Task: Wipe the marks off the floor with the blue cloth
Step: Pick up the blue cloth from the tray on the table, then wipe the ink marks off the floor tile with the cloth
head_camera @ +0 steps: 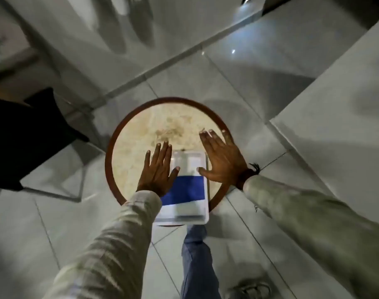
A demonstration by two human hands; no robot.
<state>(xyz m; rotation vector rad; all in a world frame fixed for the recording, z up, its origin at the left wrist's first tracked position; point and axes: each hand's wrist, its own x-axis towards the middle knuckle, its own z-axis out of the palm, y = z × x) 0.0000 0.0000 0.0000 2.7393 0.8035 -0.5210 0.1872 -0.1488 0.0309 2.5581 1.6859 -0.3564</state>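
Head view looks down on a round table with a mottled cream stone-like top and a thin reddish-brown rim. Both hands lie flat, fingers spread, holding nothing: the left hand and right hand flank a clear, rounded rectangular packet holding the folded blue cloth, which overhangs the table's near edge. Glossy grey floor tiles surround the table, with open room to the right; a dark chair stands at left.
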